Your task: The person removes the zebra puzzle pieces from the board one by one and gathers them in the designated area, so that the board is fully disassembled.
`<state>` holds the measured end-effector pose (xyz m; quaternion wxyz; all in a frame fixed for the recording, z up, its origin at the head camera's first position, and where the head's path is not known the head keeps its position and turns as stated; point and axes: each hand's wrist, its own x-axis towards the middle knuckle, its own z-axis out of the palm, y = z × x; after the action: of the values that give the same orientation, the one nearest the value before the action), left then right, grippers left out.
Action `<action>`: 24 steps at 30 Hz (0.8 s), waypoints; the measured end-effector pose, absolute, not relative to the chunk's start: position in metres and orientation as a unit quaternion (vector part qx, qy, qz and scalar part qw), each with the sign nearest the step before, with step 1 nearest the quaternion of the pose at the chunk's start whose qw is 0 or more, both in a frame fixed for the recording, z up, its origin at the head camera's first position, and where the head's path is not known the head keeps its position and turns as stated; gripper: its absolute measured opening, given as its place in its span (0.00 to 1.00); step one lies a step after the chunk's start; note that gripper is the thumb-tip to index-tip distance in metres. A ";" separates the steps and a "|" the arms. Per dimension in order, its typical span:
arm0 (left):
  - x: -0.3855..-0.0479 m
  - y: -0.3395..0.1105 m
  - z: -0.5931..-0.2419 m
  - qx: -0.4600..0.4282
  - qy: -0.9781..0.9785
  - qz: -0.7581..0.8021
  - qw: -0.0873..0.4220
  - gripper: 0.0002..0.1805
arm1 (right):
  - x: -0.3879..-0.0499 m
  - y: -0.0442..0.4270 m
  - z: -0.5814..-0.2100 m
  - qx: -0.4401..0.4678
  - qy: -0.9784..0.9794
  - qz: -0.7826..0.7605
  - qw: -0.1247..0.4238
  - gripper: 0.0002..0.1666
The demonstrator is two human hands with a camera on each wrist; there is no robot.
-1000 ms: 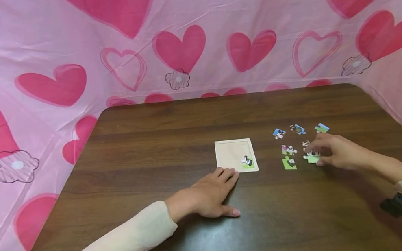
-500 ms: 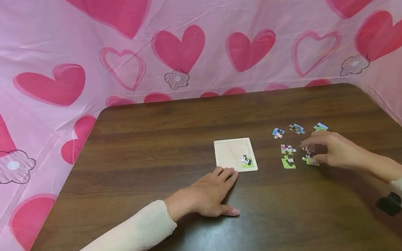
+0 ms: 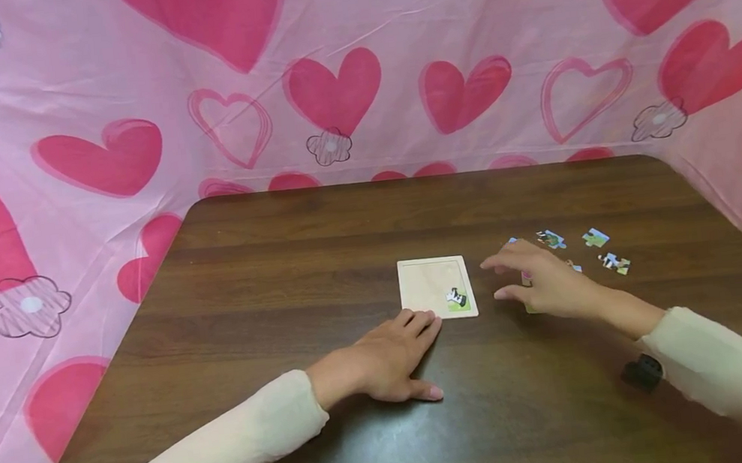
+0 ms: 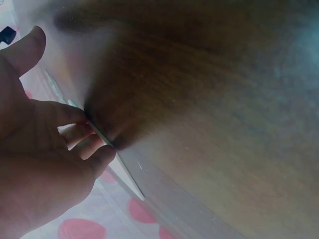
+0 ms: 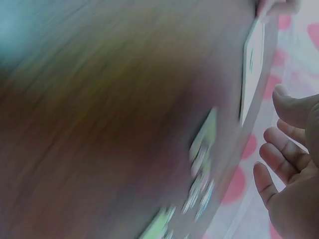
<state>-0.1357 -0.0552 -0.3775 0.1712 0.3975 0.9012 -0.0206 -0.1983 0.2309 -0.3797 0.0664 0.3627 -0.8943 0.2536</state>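
Note:
A square pale wooden puzzle tray [image 3: 421,283] lies on the table; one green piece with a black-and-white animal [image 3: 456,299] sits in its near right corner. My left hand [image 3: 387,358] rests by the tray with fingertips on its near edge, thumb spread. In the left wrist view the fingers touch the tray rim [image 4: 130,181]. My right hand [image 3: 549,281] hovers between tray and loose pieces, thumb and fingers apart. The right wrist view shows no piece between its fingers [image 5: 279,154]. Beneath and behind it lie puzzle pieces, some partly hidden.
Loose pieces include a blue-topped piece [image 3: 551,239], a blue-green piece [image 3: 595,238] and a black-and-white one [image 3: 614,263]. The brown wooden table [image 3: 293,270] is bordered by a pink heart-print cloth [image 3: 399,108].
My right hand has moved left from the right-hand puzzle pieces toward the tray, uncovering a black-and-white piece at the right. My left hand has stayed on the tray edge.

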 end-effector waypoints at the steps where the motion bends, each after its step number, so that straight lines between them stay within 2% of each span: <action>1: -0.136 -0.055 -0.378 0.398 0.901 -0.020 0.171 0.52 | -0.198 0.225 -0.380 0.368 -0.893 0.253 0.060 0.27; 10: -0.136 -0.055 -0.378 0.399 0.901 -0.020 0.171 0.52 | -0.200 0.190 -0.389 0.408 -0.883 0.229 0.042 0.28; 18: -0.135 -0.056 -0.379 0.403 0.901 -0.027 0.160 0.52 | -0.201 0.179 -0.394 0.398 -0.898 0.176 0.062 0.22; 24: -0.135 -0.056 -0.379 0.403 0.901 -0.025 0.160 0.52 | -0.201 0.174 -0.393 0.372 -0.905 0.202 0.037 0.18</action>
<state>-0.1354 -0.0559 -0.3789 0.1599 0.4026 0.9010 -0.0253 -0.2009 0.1745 -0.3929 0.0369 0.3721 -0.9053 0.2017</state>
